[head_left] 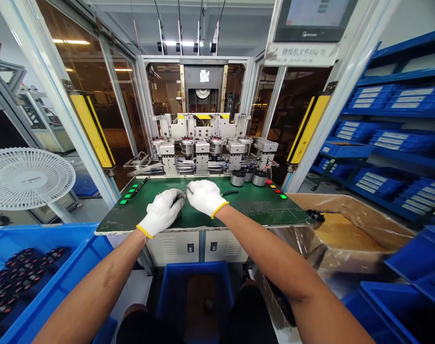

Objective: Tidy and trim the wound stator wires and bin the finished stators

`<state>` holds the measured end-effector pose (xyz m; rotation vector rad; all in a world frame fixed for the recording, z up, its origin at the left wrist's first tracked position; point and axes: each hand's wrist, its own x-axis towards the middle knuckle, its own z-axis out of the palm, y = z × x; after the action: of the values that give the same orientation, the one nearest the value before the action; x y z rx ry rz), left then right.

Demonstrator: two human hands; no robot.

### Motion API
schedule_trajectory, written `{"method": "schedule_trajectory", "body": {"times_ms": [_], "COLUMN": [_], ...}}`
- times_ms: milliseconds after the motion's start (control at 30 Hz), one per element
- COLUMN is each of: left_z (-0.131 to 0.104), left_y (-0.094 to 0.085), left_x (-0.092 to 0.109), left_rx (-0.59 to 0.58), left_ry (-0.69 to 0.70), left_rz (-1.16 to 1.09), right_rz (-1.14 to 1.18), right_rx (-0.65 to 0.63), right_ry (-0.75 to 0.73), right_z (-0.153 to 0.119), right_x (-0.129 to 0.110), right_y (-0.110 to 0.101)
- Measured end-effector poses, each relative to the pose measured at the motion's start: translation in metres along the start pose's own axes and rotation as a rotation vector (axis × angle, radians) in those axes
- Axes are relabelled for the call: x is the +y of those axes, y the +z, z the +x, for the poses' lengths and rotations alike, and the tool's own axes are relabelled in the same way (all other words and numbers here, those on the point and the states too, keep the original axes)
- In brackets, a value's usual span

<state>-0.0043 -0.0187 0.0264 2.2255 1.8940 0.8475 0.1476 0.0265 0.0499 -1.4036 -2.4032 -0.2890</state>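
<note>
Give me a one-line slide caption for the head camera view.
White-gloved left hand and right hand close together over a green worktop, with metal cylinders and a machine beyond.

Matt white knitted cloth gloves with yellow edging cover the left hand and the right hand, kinda soft-looking. The flat green worktop is smooth with a slight sheen, but pretty scuffed, rough along the front edge. Those stubby silver cylinders have shiny metal sides and dark matt tops. The blocky silver-grey machine is mostly metal, satin to polished. The big blue rectangular bin? Smooth, semi-gloss plastic. The open tan box is matt cardboard with crinkly, glossy clear film.
</note>
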Motion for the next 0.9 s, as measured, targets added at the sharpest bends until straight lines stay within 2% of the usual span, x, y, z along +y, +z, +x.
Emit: {"method": "schedule_trajectory", "body": {"times_ms": [133, 233, 300, 367, 433, 500, 567, 633, 700, 733, 800, 900], "left_z": [0.0, 0.002, 0.002, 0.001, -0.001, -0.002, -0.003, -0.003, -0.003, -0.003, -0.004, -0.006], "left_y": [0.002, 0.005, 0.008, 0.009, 0.01, 0.01, 0.01, 0.01, 0.012, 0.013, 0.016, 0.014], "left_x": [-0.001, -0.004, -0.005, -0.004, -0.001, 0.001, 0.003, 0.003, 0.003, 0.004, 0.007, 0.013], "left_rx": [0.006, 0.019, 0.032, 0.047, 0.065, 0.086, 0.104, 0.114, 0.125, 0.131, 0.139, 0.122], "left_ry": [0.016, 0.065, 0.063, 0.04, 0.021, 0.021, 0.032, 0.035, 0.028, 0.022, 0.006, -0.025], "left_rz": [-0.043, -0.009, 0.038, 0.061, 0.049, 0.032, 0.035, 0.045, 0.059, 0.068, 0.087, 0.091], "right_rz": [0.229, 0.556, 0.715, 0.66, 0.473, 0.34, 0.383, 0.647, 1.1, 1.342, 1.698, 1.899], "right_rx": [-0.109, -0.241, -0.211, -0.045, 0.071, 0.039, -0.104, -0.286, -0.384, -0.364, -0.22, -0.077], "right_ry": [-0.049, -0.11, -0.095, -0.015, 0.089, 0.139, 0.114, 0.104, 0.172, 0.235, 0.354, 0.444], "right_z": [-0.017, -0.024, -0.017, -0.005, 0.003, 0.002, -0.009, -0.023, -0.031, -0.032, -0.027, -0.014], "right_x": [-0.001, -0.005, -0.002, 0.004, 0.009, 0.009, 0.006, 0.001, 0.0, 0.002, 0.008, 0.018], "right_y": [0.015, 0.007, -0.002, -0.004, 0.003, 0.015, 0.025, 0.026, 0.019, 0.015, 0.009, 0.011]}}
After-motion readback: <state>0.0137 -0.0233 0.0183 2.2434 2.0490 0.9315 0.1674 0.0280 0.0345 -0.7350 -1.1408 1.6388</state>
